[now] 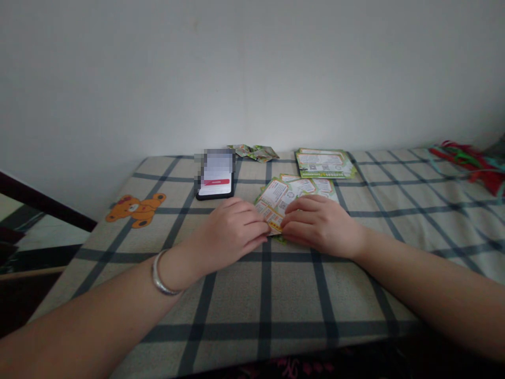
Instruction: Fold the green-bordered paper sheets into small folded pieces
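Observation:
Printed cards (276,200) with green borders and white and orange faces lie in a loose, overlapping pile on the checked tablecloth. My left hand (236,229), a silver bangle at its wrist, is closed with the fingertips at the pile's lower left corner, on the edge of a card. From the other side my right hand (319,223) curls its fingers over the lower part of the same cards. It hides much of the pile, and both thumbs are largely out of sight.
Behind lies a stack of similar cards (325,162), with crumpled green wrappers (254,152) by the wall. A phone (216,176) with a lit screen sits left of the pile. An orange bear cutout (138,209) lies near the table's left edge. Red and green material (473,163) is far right.

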`<state>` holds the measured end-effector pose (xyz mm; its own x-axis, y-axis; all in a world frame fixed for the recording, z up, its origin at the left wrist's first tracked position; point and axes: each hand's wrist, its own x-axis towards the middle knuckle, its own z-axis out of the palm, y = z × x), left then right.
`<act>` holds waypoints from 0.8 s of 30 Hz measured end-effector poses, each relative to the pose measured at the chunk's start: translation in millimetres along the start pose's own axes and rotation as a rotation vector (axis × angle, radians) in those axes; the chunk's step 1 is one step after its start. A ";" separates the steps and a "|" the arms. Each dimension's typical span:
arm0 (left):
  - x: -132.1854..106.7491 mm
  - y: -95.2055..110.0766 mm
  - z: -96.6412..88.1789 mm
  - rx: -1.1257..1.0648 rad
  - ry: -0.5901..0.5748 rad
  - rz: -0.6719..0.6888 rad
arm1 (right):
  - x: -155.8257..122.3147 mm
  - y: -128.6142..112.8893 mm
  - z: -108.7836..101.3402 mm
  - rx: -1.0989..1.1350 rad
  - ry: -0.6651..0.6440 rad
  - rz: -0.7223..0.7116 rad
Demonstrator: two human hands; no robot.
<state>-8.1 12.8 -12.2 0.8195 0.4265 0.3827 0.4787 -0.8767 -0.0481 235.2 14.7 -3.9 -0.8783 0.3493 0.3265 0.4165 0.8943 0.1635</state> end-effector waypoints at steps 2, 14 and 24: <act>0.6 0.8 0.1 0.016 0.002 0.010 | -0.2 -0.2 -0.1 0.034 0.027 -0.006; -1.0 -4.5 2.9 -0.003 0.069 0.037 | -3.7 14.3 1.7 0.308 0.098 0.054; -1.4 -8.3 5.0 -0.109 0.051 -0.005 | -1.6 14.9 2.6 0.267 0.058 0.065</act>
<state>-11.7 20.6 -16.9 0.7989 0.4214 0.4292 0.4434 -0.8947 0.0530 242.1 28.1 -4.3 -0.8337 0.3983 0.3824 0.3878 0.9154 -0.1079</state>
